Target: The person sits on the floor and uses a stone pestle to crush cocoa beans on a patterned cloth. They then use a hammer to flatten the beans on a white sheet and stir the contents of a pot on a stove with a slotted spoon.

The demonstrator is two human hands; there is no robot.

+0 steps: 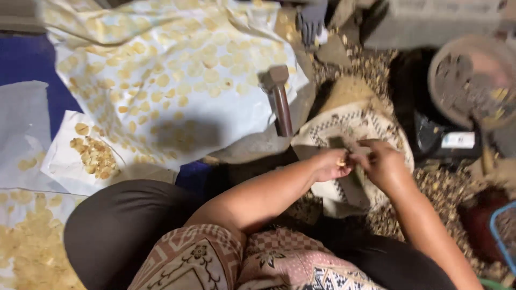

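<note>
My left hand (329, 164) pinches a small yellowish kernel (341, 161) between its fingertips. My right hand (382, 161) meets it from the right, fingers closed around the same spot over a dark flat stone (352, 185) that lies on a patterned cloth (349, 124). The image is blurred, so what the right fingers grip is unclear. A hammer (279, 96) with a brown handle stands just beyond the hands, untouched.
White sheets (177, 70) covered with several flattened yellow discs spread to the left, with a small heap of them (95, 157) on another sheet. Husks litter the ground (441, 188) at right, beside a round tray (473, 80) and a blue basket rim (497, 231).
</note>
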